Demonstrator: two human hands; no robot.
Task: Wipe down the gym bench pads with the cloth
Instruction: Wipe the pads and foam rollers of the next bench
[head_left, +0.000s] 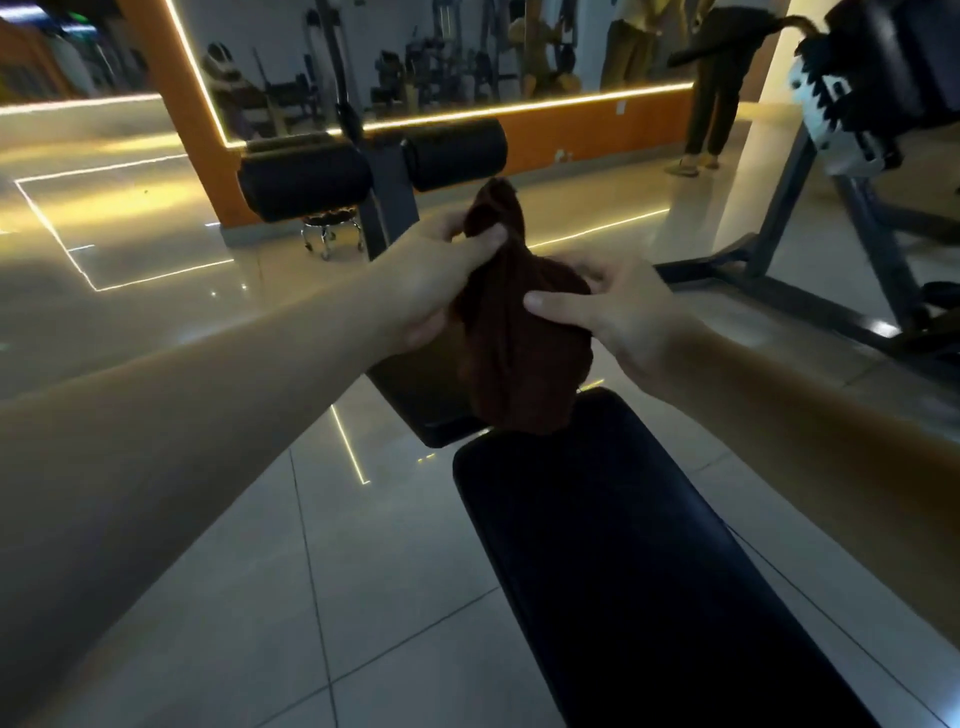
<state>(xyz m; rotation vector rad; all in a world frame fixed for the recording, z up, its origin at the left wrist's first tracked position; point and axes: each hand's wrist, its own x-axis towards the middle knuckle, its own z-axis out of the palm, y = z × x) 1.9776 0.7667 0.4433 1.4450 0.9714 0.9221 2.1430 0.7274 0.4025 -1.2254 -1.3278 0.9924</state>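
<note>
Both hands hold the dark brown cloth (519, 358) in the air over the far end of the long bench pad (623, 571). The left hand (434, 283) grips the cloth's upper part. Its thumb lies across the gathered fabric and its fingers curl in behind, so a bunched tip of cloth sticks up above the fist. The right hand (626, 314) holds the cloth lower down on the opposite side. Its thumb presses flat against the front of the fabric while its fingers wrap round the back, mostly hidden by the folds. Neither hand is spread open; each is closed on the cloth, and the two are near each other with the fabric stretched loosely between them.

The cloth hangs down in a crumpled bundle. Its lower edge shows in front of the gap where the long bench pad meets the smaller seat pad (410, 400) just beyond it. Whether the edge touches either pad cannot be told.

Past the seat pad, farther from the long bench pad, two black roller pads (304, 179) sit on the bench's upright post. A small wheeled stool (332, 234) stands behind them, and a mirrored wall (415, 57) edged with a glowing strip lies beyond. Another person (719, 104) stands well beyond the long bench pad, to the right. The frame of another machine (810, 208) is also off to the right of it.
</note>
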